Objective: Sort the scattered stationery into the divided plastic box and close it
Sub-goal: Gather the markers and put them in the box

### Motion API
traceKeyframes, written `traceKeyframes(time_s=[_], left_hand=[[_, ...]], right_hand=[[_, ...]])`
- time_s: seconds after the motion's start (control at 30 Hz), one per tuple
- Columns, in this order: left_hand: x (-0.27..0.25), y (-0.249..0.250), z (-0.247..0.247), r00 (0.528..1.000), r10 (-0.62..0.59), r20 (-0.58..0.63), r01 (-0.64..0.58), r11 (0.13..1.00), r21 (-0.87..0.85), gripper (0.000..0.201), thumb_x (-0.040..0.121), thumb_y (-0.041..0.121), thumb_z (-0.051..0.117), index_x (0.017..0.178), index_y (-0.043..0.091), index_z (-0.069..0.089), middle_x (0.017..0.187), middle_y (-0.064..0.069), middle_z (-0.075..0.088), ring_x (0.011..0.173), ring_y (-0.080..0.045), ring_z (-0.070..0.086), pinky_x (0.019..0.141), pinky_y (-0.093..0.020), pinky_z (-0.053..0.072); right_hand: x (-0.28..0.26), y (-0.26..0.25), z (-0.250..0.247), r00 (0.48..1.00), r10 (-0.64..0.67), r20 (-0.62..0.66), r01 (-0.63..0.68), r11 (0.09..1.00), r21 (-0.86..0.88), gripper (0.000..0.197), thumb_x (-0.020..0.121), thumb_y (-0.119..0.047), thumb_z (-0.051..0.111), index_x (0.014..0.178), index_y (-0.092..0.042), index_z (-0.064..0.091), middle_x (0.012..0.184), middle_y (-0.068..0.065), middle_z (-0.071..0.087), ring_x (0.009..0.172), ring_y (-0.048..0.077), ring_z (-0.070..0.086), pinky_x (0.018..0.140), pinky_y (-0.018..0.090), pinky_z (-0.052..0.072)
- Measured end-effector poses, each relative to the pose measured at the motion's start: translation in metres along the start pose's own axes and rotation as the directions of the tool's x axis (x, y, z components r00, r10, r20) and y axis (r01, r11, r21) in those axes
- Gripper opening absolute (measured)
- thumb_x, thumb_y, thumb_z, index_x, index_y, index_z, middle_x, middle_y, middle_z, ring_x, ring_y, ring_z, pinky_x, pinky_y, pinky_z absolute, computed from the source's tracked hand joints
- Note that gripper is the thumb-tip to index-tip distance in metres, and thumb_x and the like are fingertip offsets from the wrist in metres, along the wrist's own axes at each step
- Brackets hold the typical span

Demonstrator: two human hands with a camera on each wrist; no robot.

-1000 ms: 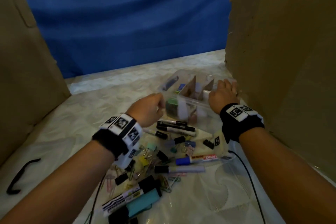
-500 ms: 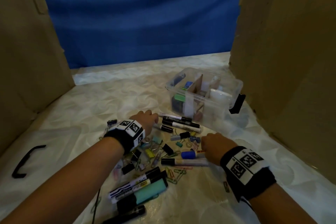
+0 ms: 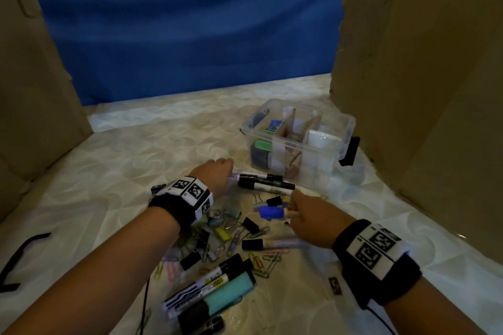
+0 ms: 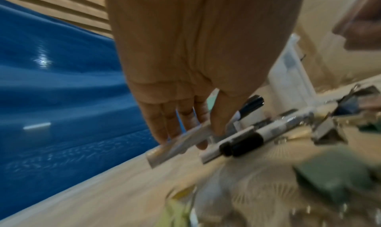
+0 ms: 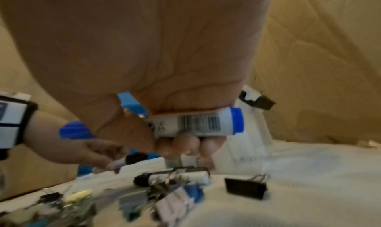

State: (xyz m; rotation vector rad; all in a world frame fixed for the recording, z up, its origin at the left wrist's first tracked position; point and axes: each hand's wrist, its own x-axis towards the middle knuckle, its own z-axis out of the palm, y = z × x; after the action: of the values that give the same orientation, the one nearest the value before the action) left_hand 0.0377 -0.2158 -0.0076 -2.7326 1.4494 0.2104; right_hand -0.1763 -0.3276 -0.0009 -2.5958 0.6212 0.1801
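Right wrist view: right hand (image 5: 144,54) fingers (image 5: 185,142) curling round blue-capped marker (image 5: 198,123); left hand (image 4: 191,59) fingers (image 4: 164,127) pinching white marker (image 4: 181,142) above table (image 3: 122,171), near divided box (image 3: 345,128).

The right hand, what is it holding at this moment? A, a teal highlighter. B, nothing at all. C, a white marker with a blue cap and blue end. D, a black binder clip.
C: the right wrist view shows the right hand with its fingers curled round the white marker with a blue cap and blue end, barcode facing the camera.
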Motion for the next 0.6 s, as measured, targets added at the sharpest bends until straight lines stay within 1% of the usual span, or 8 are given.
traceKeyframes(time_s=[0.1,0.13,0.2,0.27,0.37,0.43,0.53,0.6], left_hand=[[0.005,0.010,-0.002,0.997,0.072,-0.015,-0.073,0.995,-0.072,0.022,0.092,0.013,0.052,0.113,0.010,0.048,0.118,-0.014,0.054,0.105,-0.033,0.054,0.082,-0.038,0.041],[0.007,0.015,-0.002,0.995,0.098,-0.015,-0.099,0.991,-0.091,0.021,0.092,0.012,0.052,0.112,0.011,0.048,0.117,-0.013,0.054,0.104,-0.033,0.054,0.081,-0.038,0.041],[0.010,0.025,-0.001,0.991,0.137,-0.015,-0.137,0.984,-0.118,0.017,0.094,0.013,0.050,0.111,0.012,0.049,0.117,-0.013,0.055,0.101,-0.032,0.055,0.082,-0.039,0.042],[0.013,0.031,0.002,0.988,0.153,-0.003,-0.152,0.981,-0.124,0.016,0.094,0.015,0.048,0.110,0.013,0.049,0.117,-0.012,0.057,0.100,-0.032,0.056,0.085,-0.040,0.046],[0.015,0.034,0.004,0.989,0.145,0.019,-0.143,0.986,-0.089,0.019,0.092,0.018,0.051,0.110,0.014,0.050,0.116,-0.011,0.059,0.101,-0.031,0.058,0.088,-0.041,0.047],[0.015,0.036,0.004,0.990,0.142,0.015,-0.141,0.989,-0.053,0.019,0.090,0.019,0.053,0.109,0.014,0.052,0.115,-0.011,0.060,0.102,-0.030,0.057,0.087,-0.039,0.046],[0.014,0.037,0.003,0.990,0.136,0.044,-0.136,0.991,-0.007,0.019,0.090,0.023,0.056,0.107,0.015,0.054,0.112,-0.010,0.061,0.102,-0.031,0.056,0.084,-0.038,0.043],[0.014,0.039,0.003,0.989,0.140,0.049,-0.141,0.990,0.027,0.021,0.089,0.024,0.058,0.108,0.017,0.055,0.113,-0.009,0.061,0.105,-0.031,0.056,0.085,-0.037,0.044]], right_hand=[[0.000,-0.009,0.013,0.990,-0.022,0.139,0.029,0.998,-0.053,0.009,0.088,-0.023,0.052,0.093,-0.026,0.044,0.088,-0.004,0.051,0.078,0.014,0.050,0.068,0.025,0.041],[0.000,-0.010,0.016,0.986,-0.023,0.166,0.038,0.995,-0.089,0.009,0.089,-0.025,0.051,0.098,-0.024,0.048,0.097,0.000,0.053,0.083,0.016,0.052,0.073,0.027,0.044],[0.002,-0.010,0.020,0.979,-0.023,0.201,0.056,0.985,-0.163,0.023,0.091,-0.029,0.049,0.110,-0.018,0.052,0.116,0.007,0.053,0.097,0.022,0.056,0.085,0.033,0.046],[0.002,-0.006,0.021,0.973,-0.027,0.228,0.076,0.974,-0.212,0.030,0.090,-0.031,0.051,0.117,-0.017,0.051,0.123,0.007,0.052,0.106,0.024,0.056,0.091,0.034,0.046],[0.001,-0.003,0.024,0.968,-0.044,0.248,0.107,0.963,-0.248,0.038,0.087,-0.031,0.057,0.123,-0.019,0.048,0.127,0.006,0.050,0.111,0.024,0.054,0.092,0.034,0.044],[0.000,-0.002,0.024,0.968,-0.052,0.247,0.116,0.961,-0.252,0.038,0.089,-0.031,0.056,0.123,-0.019,0.048,0.128,0.006,0.049,0.112,0.024,0.054,0.093,0.034,0.044],[-0.002,-0.005,0.019,0.971,-0.034,0.235,0.088,0.971,-0.223,0.038,0.089,-0.040,0.055,0.120,-0.019,0.050,0.122,0.005,0.054,0.104,0.022,0.055,0.090,0.033,0.044],[-0.006,-0.008,0.003,0.981,-0.030,0.190,0.061,0.985,-0.162,0.035,0.088,-0.040,0.055,0.117,-0.021,0.049,0.114,0.004,0.056,0.098,0.021,0.055,0.087,0.032,0.047]])
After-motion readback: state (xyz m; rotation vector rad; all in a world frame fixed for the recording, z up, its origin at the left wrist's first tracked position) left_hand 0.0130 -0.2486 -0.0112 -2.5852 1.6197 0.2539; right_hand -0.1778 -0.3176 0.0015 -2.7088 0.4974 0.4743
